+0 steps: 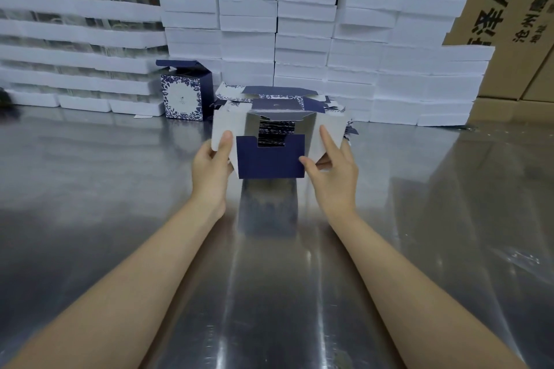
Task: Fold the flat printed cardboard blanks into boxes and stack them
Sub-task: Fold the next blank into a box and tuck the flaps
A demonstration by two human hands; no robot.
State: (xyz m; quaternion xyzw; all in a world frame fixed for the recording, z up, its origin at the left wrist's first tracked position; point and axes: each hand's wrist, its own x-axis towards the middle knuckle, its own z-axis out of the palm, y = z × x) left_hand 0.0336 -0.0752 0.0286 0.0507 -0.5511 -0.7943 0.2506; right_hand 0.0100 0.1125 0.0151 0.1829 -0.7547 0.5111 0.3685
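Finished box stands far left on counter. Left hand pinches the blank's left flap, thumb on top. Blank held mid-air, before the pile. Right hand pinches right flap. Fold side flaps squarely inward first, then navy flap.

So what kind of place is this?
Probably a packing workshop or warehouse: white foam trays stacked high, big brown shipping cartons behind them, and a shiny metal worktable where a blue printed box is being folded.
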